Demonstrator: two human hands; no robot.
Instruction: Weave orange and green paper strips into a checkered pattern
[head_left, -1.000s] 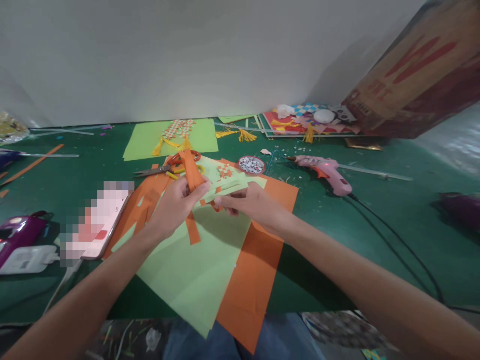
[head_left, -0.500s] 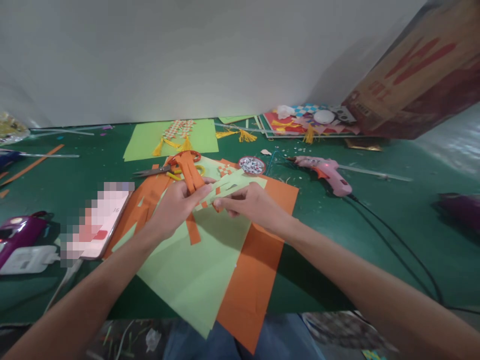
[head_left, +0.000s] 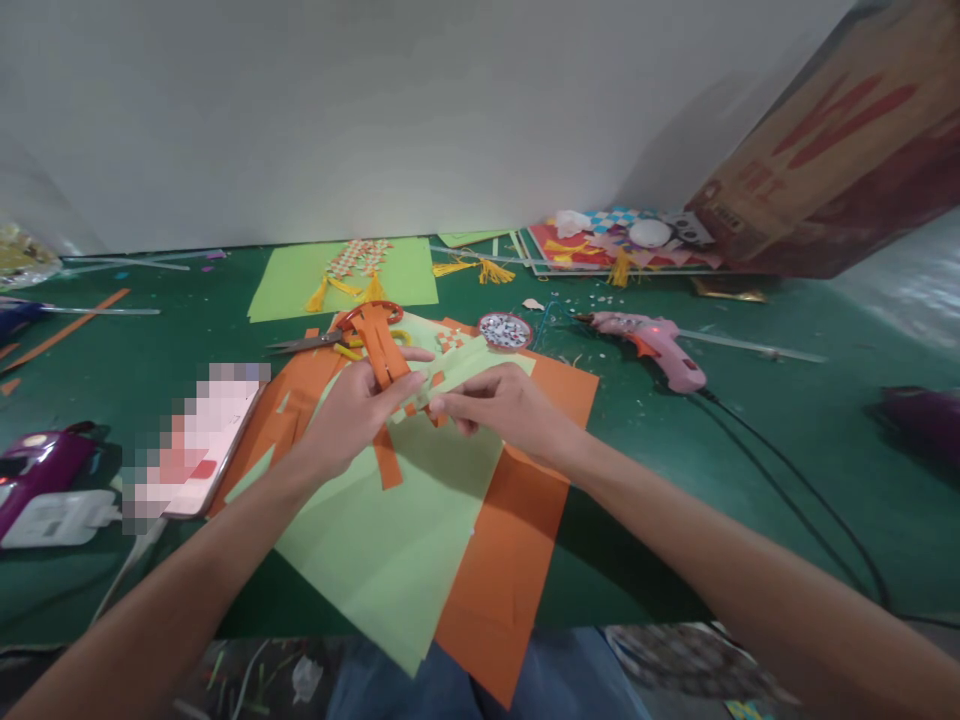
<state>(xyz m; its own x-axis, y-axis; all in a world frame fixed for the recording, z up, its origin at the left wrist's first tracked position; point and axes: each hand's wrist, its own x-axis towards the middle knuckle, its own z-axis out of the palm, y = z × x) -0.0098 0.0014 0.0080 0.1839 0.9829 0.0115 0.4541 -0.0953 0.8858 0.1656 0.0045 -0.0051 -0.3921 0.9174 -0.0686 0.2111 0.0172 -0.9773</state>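
Observation:
Between my hands are interwoven paper strips, orange strips (head_left: 381, 345) at the left crossing pale green strips (head_left: 463, 362) at the right. My left hand (head_left: 367, 402) is closed on the weave, thumb on top near the crossing. With thumb and fingertips, my right hand (head_left: 491, 402) pinches the weave's right side, where a small orange end shows. My fingers hide part of the crossing. Below lie a light green sheet (head_left: 390, 570) and an orange sheet (head_left: 525, 560). Scissors (head_left: 319, 343) with orange and yellow handles rest just beyond my left hand.
A pink glue gun (head_left: 652, 345) with a black cord lies right, beside a round dish of small pieces (head_left: 505, 330). At left are a phone (head_left: 217, 440) and white charger (head_left: 60, 520). Tasselled woven paper (head_left: 360, 258) lies behind; a paper bag (head_left: 840, 150) stands back right.
The green strips shift slightly between my hands and now lie closer together. My left fingers have stretched a little further behind the weave. Both hands stay in nearly the same place.

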